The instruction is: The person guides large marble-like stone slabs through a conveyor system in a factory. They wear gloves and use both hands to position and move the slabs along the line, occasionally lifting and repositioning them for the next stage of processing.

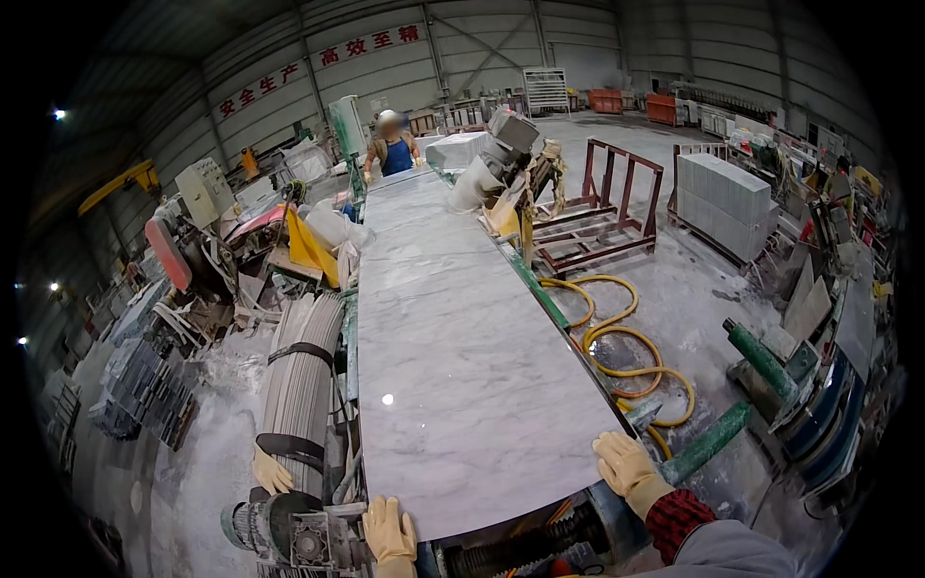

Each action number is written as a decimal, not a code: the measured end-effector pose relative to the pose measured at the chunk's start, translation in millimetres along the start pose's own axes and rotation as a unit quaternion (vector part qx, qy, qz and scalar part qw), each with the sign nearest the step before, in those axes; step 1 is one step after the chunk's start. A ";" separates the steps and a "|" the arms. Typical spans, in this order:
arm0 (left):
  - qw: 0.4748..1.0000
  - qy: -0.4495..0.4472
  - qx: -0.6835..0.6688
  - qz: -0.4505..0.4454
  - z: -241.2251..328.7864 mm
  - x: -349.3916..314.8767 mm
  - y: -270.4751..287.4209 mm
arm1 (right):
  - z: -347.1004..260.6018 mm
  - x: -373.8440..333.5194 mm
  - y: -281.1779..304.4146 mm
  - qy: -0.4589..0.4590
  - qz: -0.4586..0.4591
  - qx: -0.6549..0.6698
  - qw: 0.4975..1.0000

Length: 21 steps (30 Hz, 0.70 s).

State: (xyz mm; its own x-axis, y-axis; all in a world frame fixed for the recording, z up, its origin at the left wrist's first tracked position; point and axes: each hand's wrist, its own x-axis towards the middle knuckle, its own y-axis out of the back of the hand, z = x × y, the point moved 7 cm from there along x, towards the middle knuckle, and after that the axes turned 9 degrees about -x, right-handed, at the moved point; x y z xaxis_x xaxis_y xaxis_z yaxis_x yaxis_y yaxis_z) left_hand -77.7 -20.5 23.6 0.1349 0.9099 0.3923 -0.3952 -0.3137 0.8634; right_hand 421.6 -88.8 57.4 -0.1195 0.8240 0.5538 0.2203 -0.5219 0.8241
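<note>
A long white marble slab (pixel 462 385) with grey veins and a polished top lies on a green-framed machine bed, running away from me. My left hand (pixel 389 535), in a cream rubber glove, grips its near left corner with the fingers on top. Over the near right corner, my gloved right hand (pixel 628 470) holds the edge; a red and black knit cuff and grey sleeve follow it. The undersides of both hands are hidden. Another cream glove (pixel 273 472) shows left of the slab beside a strapped bundle; whether someone wears it I cannot tell.
At the slab's far end stands a co-worker (pixel 393 154) in a blue apron. A motor (pixel 299 539) sits near my left hand. Right of the bed are a yellow hose (pixel 631 332), a red-brown rack (pixel 597 222) and green posts (pixel 713 443). The strapped bundle (pixel 303 376) stands left.
</note>
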 end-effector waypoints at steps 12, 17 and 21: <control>1.000 -0.004 -0.004 -0.008 3.6 -2.7 1.0 | -2.8 -3.0 6.3 0.005 0.007 -0.008 1.000; 1.000 0.009 -0.007 -0.018 2.9 -4.0 1.9 | -5.8 -3.4 10.4 0.010 0.018 -0.008 1.000; 0.999 0.020 -0.021 -0.026 -3.1 -6.7 -2.1 | -5.0 -4.9 9.7 0.007 0.010 -0.009 1.000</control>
State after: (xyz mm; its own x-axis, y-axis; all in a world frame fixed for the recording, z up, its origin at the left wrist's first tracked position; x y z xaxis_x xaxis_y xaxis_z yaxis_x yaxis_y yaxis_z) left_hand -80.7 -25.1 18.1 0.1196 0.9350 0.3337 -0.4258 -0.2554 0.8680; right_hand 419.5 -99.0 63.3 -0.1293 0.8102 0.5716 0.2051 -0.5422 0.8149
